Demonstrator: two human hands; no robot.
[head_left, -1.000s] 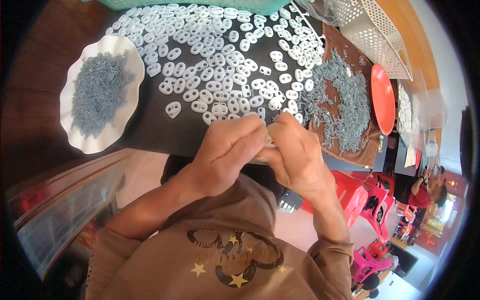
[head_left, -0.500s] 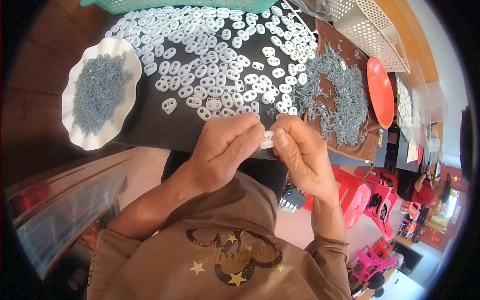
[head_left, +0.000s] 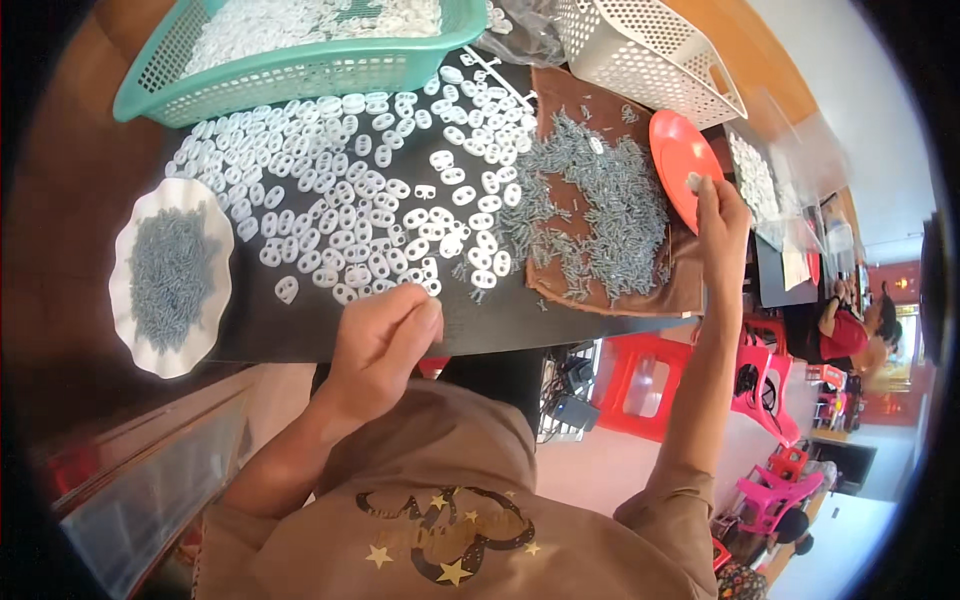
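Small white piece (head_left: pixel 694 181) is pinched between thumb and fingers of right hand (head_left: pixel 727 215), over red plate (head_left: pixel 668 145) at right edge of brown cloth (head_left: pixel 685 292). Left hand (head_left: pixel 380 345) is clenched, contents can't be told, near-left of cloth by table edge (head_left: pixel 480 350). Moving room is given between left hand and cloth.
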